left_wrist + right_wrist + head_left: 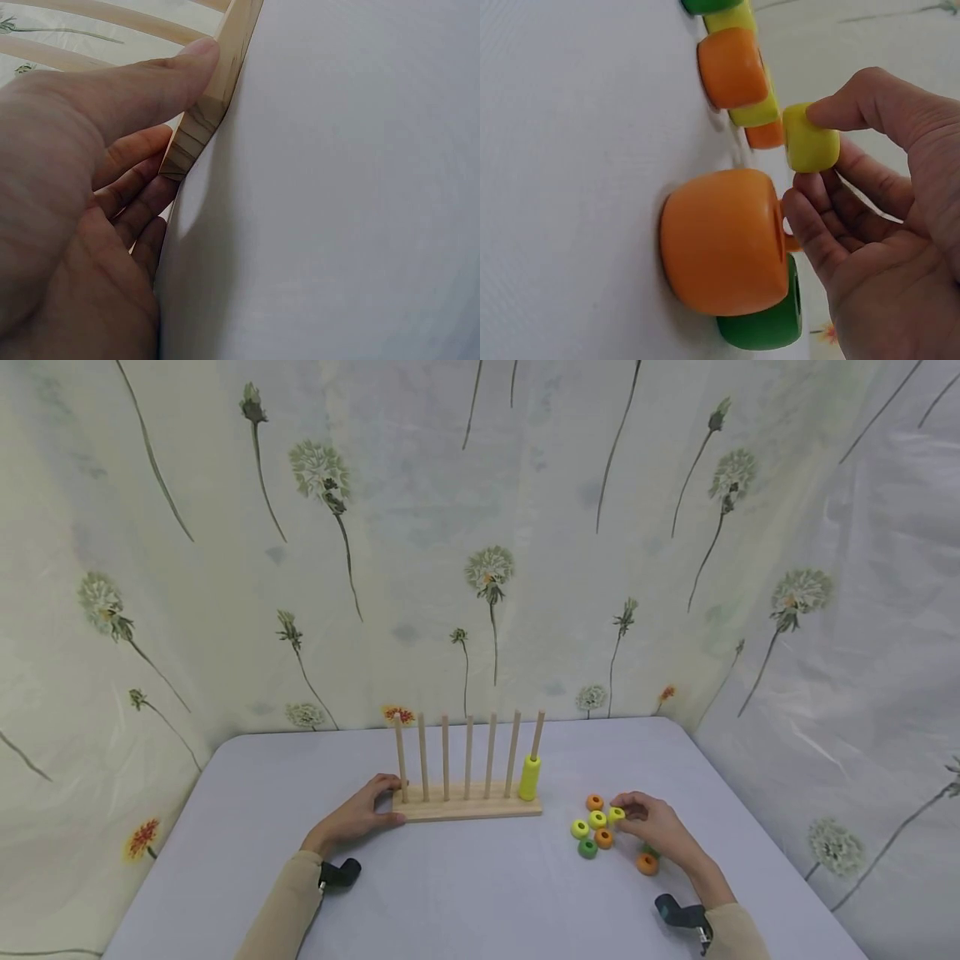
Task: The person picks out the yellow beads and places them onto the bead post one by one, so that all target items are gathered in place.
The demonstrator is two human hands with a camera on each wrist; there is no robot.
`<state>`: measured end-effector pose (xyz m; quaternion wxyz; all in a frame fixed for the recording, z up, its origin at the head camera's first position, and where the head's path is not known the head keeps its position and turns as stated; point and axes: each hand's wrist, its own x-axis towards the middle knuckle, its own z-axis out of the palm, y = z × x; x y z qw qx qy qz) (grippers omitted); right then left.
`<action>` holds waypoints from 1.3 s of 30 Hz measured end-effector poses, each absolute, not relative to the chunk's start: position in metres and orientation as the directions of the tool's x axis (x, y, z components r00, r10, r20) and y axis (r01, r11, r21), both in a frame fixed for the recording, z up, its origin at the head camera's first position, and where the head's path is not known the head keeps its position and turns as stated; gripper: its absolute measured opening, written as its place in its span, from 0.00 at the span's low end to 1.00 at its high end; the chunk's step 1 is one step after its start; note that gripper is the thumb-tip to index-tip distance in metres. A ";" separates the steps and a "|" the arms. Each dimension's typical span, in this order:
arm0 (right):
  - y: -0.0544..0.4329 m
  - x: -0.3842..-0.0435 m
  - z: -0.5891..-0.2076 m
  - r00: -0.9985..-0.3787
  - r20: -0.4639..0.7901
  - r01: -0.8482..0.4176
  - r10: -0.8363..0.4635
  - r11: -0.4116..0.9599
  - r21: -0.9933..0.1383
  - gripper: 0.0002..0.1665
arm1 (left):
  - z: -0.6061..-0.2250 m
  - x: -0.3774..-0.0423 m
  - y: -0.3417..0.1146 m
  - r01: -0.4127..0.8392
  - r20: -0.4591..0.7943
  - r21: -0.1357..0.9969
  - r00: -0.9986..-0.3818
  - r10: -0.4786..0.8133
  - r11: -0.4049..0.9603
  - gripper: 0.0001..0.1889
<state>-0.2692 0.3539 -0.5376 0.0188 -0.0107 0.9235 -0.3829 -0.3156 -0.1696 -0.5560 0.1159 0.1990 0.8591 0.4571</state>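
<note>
A wooden peg stand [474, 811] with a row of upright pegs stands on the table. Its left end is held by my left hand [363, 817], the thumb on the near side and the fingers behind, as the left wrist view shows. Yellow beads [529, 778] are stacked on the rightmost peg. To the right of the stand, my right hand [663, 833] pinches a yellow bead [811, 142] between thumb and fingers, clear of the table in the right wrist view. Close beneath that hand sit an orange bead [724, 241] and a green bead [761, 328].
Left of my right hand lie more loose beads: orange [603, 838], yellow [580, 829] and green [588, 848]. The white table [480, 893] extends in front of the stand, and a flowered curtain [420, 527] hangs behind and at both sides.
</note>
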 end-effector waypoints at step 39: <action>0.299 -0.294 -0.475 -0.986 0.069 -0.153 -0.155 0.642 -0.751 0.22 | -0.557 -0.315 -0.170 0.236 -0.013 0.825 -0.900 0.435 0.513 0.38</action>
